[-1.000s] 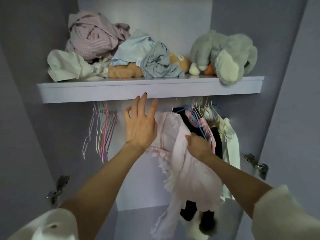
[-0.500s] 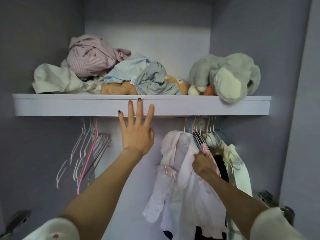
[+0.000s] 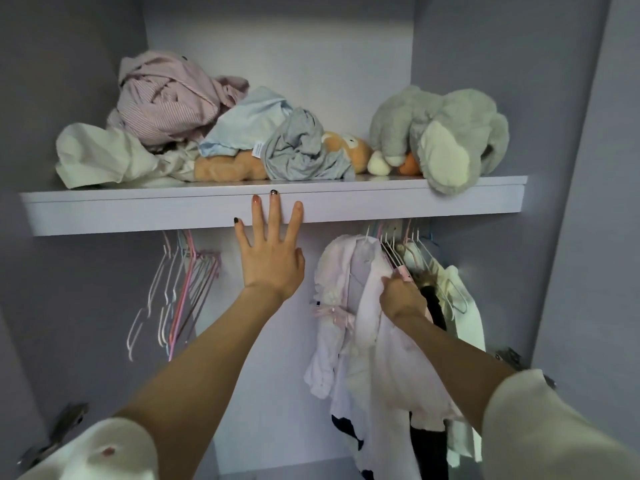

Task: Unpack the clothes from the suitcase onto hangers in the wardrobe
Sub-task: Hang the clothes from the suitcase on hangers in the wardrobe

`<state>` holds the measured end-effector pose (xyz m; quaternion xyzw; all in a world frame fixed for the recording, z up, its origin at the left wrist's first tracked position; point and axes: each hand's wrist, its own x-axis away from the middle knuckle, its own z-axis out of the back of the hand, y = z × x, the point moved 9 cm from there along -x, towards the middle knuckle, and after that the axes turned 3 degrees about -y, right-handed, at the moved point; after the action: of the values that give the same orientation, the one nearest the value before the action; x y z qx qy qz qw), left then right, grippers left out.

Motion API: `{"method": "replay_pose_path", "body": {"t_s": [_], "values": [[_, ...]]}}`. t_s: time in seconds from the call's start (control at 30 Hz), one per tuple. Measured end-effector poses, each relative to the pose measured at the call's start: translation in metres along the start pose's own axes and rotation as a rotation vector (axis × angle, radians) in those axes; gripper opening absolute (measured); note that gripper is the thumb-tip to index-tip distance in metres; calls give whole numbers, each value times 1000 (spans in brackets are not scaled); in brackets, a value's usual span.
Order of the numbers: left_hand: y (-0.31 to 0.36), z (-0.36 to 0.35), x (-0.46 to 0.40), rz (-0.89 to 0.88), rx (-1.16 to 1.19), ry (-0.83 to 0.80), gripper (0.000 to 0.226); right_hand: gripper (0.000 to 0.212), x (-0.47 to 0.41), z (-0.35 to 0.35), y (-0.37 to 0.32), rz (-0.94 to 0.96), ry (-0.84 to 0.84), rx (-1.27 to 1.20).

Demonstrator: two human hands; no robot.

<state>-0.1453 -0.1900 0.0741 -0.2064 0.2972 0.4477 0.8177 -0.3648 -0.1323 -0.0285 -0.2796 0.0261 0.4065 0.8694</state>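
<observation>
Main risk – the pale pink garment (image 3: 374,306) slips off its hanger, or the hanger hook unseats from the rail, if the right hand (image 3: 401,299) tugs or lets go before the hook is seated; the hook and rail are hidden behind the shelf (image 3: 450,202) edge, so I cannot tell whether it is on. Second risk: the hung clothes on the right (image 3: 460,306) are packed tight, so pushing the garment in could knock a neighbouring hanger loose. The grey plush elephant (image 3: 443,136) overhangs the shelf lip and the crumpled clothes pile (image 3: 166,109) sits near the edge – a bump from the left hand (image 3: 273,261) could tip something down.

Left hand: arm stretched up and forward, palm facing the wardrobe, fingers straight and spread, fingertips (image 3: 274,202) against the shelf's front face, holding nothing. It looks like bracing, judged only. Right hand: arm reaching up to the right, fingers curled and gripping the pink garment's fabric near its shoulder, just beside a pink hanger (image 3: 398,268); exact finger placement is hidden by the fabric.

The garment hangs under the shelf, at the left end of the hung group. Empty hangers (image 3: 183,289) hang well apart on the left. The suitcase is not in view
</observation>
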Motion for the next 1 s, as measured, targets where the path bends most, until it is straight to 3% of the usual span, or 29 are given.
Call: {"method": "replay_pose_path", "body": {"t_s": [0.57,0.8,1.0], "values": [[1,-14,-2,44,-68,153,81,39,-41,-26,14,-42,-46,-45],[1,-4,4,9,-28,33,80,50,-7,-30,7,67,-114,-102],[-1,-6,56,-1,120,-226,70,50,64,-11,-3,169,-72,62]]}}
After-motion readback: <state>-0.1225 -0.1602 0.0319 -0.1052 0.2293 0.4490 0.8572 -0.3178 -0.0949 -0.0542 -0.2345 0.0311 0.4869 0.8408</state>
